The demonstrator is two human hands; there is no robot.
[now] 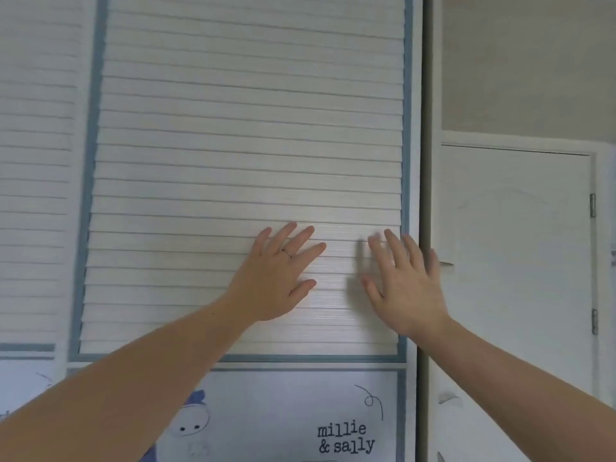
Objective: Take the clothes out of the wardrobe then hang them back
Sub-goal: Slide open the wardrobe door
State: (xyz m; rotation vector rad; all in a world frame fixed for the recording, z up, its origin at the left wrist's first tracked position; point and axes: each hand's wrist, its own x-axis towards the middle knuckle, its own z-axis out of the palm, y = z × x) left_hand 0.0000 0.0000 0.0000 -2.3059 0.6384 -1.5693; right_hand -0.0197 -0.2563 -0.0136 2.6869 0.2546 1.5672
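Note:
A white slatted wardrobe door (240, 145) with a blue-grey frame fills most of the view. My left hand (278, 275) lies flat on its slats with fingers spread and straight; a ring sits on one finger. My right hand (403, 281) is flat with spread fingers near the door's right edge, slightly blurred. Neither hand holds anything. No clothes are visible; the wardrobe's inside is hidden behind the door.
A second slatted door (33, 195) stands to the left. Below the slats is a printed panel (300, 418) with a cartoon figure and the words "millie & sally". To the right are a dark vertical gap (425, 161), a white room door (520, 245) with hinges, and a beige wall.

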